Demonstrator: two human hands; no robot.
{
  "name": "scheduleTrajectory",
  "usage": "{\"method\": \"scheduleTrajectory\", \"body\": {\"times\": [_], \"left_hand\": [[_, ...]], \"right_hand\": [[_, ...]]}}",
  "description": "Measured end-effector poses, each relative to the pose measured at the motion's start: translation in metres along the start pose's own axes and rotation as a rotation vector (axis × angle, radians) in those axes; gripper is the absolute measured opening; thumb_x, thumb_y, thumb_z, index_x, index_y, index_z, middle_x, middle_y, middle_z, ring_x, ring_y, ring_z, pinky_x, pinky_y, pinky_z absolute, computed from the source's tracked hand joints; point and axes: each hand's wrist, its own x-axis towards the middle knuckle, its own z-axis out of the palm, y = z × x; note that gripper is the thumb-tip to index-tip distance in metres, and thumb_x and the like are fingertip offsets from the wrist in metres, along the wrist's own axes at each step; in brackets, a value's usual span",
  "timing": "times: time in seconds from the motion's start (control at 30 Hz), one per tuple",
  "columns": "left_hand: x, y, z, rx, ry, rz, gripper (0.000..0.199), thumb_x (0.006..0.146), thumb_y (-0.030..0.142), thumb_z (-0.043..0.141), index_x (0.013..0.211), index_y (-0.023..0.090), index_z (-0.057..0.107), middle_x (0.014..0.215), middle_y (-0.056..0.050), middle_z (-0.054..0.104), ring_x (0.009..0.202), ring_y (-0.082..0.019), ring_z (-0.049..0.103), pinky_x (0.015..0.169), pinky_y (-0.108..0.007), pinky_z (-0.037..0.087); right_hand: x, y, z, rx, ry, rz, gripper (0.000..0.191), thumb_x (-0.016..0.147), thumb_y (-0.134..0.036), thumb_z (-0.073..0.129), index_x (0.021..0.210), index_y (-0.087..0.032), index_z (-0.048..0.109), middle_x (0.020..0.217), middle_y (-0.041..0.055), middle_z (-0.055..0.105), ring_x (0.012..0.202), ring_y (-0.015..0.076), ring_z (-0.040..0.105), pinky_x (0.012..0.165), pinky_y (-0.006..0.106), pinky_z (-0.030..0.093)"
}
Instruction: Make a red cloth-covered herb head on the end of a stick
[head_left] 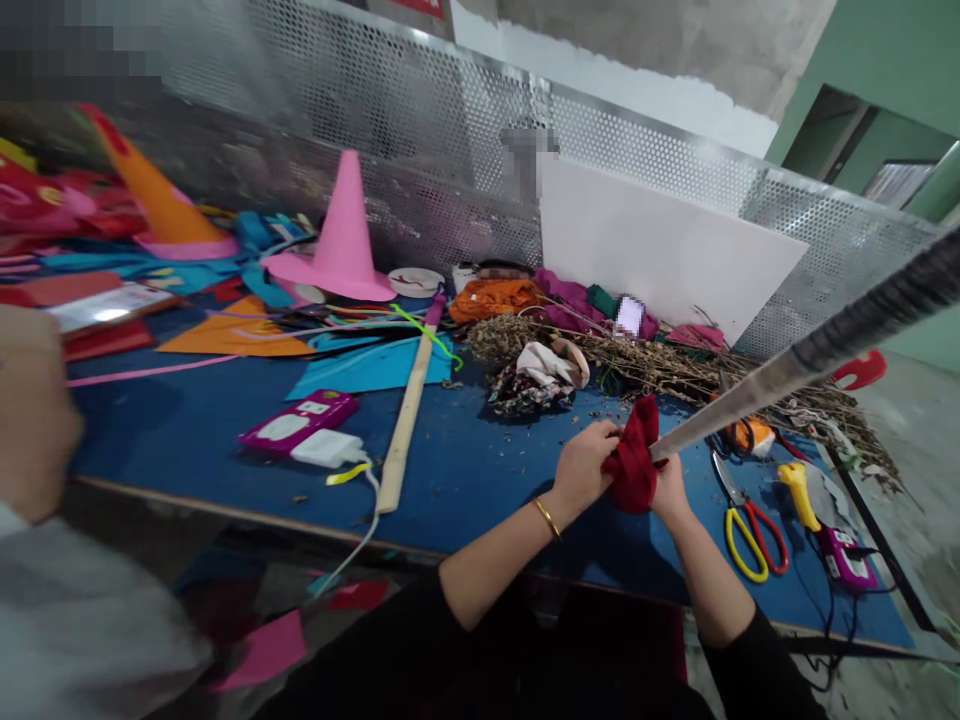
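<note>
A dark red cloth (636,465) is bunched around the lower end of a long pole (757,385), above the front of the blue table. My left hand (587,468), with a gold bangle at the wrist, pinches the cloth from the left. From the other side my right hand (671,490) grips the cloth close to the pole end; most of its fingers are hidden behind the fabric. The pole slants up to the right, and its upper part looks wrapped in dark material. To the right of my hands lie scissors (750,530) with one yellow and one red handle.
Dried stalks (660,365) and crumpled fabric (536,380) lie behind my hands. A wooden stick (409,425), a purple power strip (304,420) and a pink felt cone hat (349,235) are leftward. Another person's arm (34,420) reaches in at left. A yellow-handled tool (799,495) lies right.
</note>
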Motion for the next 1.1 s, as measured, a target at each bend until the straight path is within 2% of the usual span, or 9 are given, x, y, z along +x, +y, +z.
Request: {"method": "scheduleTrajectory", "body": {"times": [0.1,0.23,0.4,0.5,0.6,0.73,0.8,0.9,1.1], "left_hand": [[0.008,-0.004,-0.004,-0.031,-0.010,-0.119,0.017,0.079,0.023,0.056,0.077,0.020,0.073,0.084,-0.007,0.072,0.076,-0.021,0.064,0.070,-0.030,0.045],[0.017,0.004,-0.013,-0.046,-0.109,-0.250,0.015,0.076,0.023,0.058,0.074,0.019,0.073,0.076,-0.007,0.074,0.072,-0.022,0.066,0.063,-0.028,0.042],[0.016,0.035,-0.021,0.269,-0.215,-0.160,0.017,0.077,0.019,0.053,0.072,0.017,0.069,0.075,-0.014,0.072,0.073,-0.028,0.066,0.066,-0.034,0.044],[0.009,0.043,-0.019,0.262,-0.147,-0.002,0.018,0.077,0.013,0.051,0.074,0.018,0.068,0.078,-0.013,0.070,0.084,-0.028,0.065,0.089,-0.042,0.044],[0.001,0.034,-0.008,0.047,0.035,0.121,0.024,0.083,0.015,0.050,0.093,0.022,0.070,0.096,-0.009,0.071,0.108,-0.027,0.059,0.114,-0.051,0.022],[-0.002,0.005,0.015,-0.562,0.265,-0.305,0.036,0.082,0.035,0.062,0.116,0.022,0.062,0.120,-0.009,0.064,0.116,-0.027,0.055,0.111,-0.049,0.030],[0.004,-0.004,0.024,-1.008,0.163,-0.503,0.048,0.077,0.045,0.066,0.117,0.020,0.060,0.119,-0.011,0.064,0.112,-0.029,0.058,0.101,-0.046,0.041],[0.026,-0.004,0.024,-1.421,-0.030,-0.549,0.048,0.068,0.042,0.075,0.107,0.018,0.062,0.104,-0.008,0.069,0.096,-0.025,0.065,0.090,-0.038,0.047],[0.083,0.007,0.009,-1.487,-0.026,-0.473,0.039,0.064,0.038,0.080,0.093,0.016,0.066,0.094,-0.003,0.070,0.088,-0.018,0.063,0.087,-0.029,0.045]], "right_hand": [[0.001,-0.006,-0.001,0.091,-0.149,-0.019,0.034,0.068,-0.035,0.071,0.098,-0.019,0.070,0.097,0.0090,0.074,0.095,0.0288,0.067,0.087,0.043,0.052],[0.002,0.000,0.003,0.023,-0.124,0.037,0.027,0.065,-0.034,0.071,0.088,-0.019,0.070,0.088,0.0069,0.074,0.087,0.0284,0.067,0.079,0.040,0.055],[0.005,0.016,0.012,-0.042,-0.039,0.063,0.018,0.066,-0.036,0.067,0.075,-0.020,0.067,0.077,0.0053,0.073,0.084,0.0286,0.066,0.069,0.037,0.054],[0.004,0.020,0.012,-0.035,0.045,0.045,0.020,0.069,-0.039,0.065,0.078,-0.021,0.066,0.081,0.0069,0.073,0.085,0.0280,0.067,0.071,0.036,0.054],[0.000,0.021,0.006,-0.011,0.124,0.017,0.024,0.069,-0.040,0.064,0.084,-0.021,0.065,0.084,0.0087,0.072,0.082,0.0272,0.066,0.075,0.039,0.054],[-0.003,0.021,0.000,0.040,0.184,-0.061,0.037,0.068,-0.041,0.067,0.098,-0.021,0.061,0.093,0.0103,0.071,0.087,0.0272,0.066,0.083,0.043,0.053],[0.001,0.022,0.002,0.117,0.222,-0.106,0.043,0.069,-0.042,0.066,0.106,-0.022,0.058,0.100,0.0099,0.069,0.090,0.0265,0.066,0.085,0.046,0.053],[0.018,0.018,0.006,0.184,0.254,-0.178,0.041,0.073,-0.043,0.064,0.109,-0.024,0.054,0.106,0.0090,0.066,0.093,0.0251,0.065,0.089,0.048,0.051],[0.065,-0.021,-0.001,0.198,0.131,-0.408,0.019,0.079,-0.039,0.060,0.092,-0.026,0.063,0.108,0.0082,0.067,0.100,0.0249,0.063,0.098,0.048,0.046]]}}
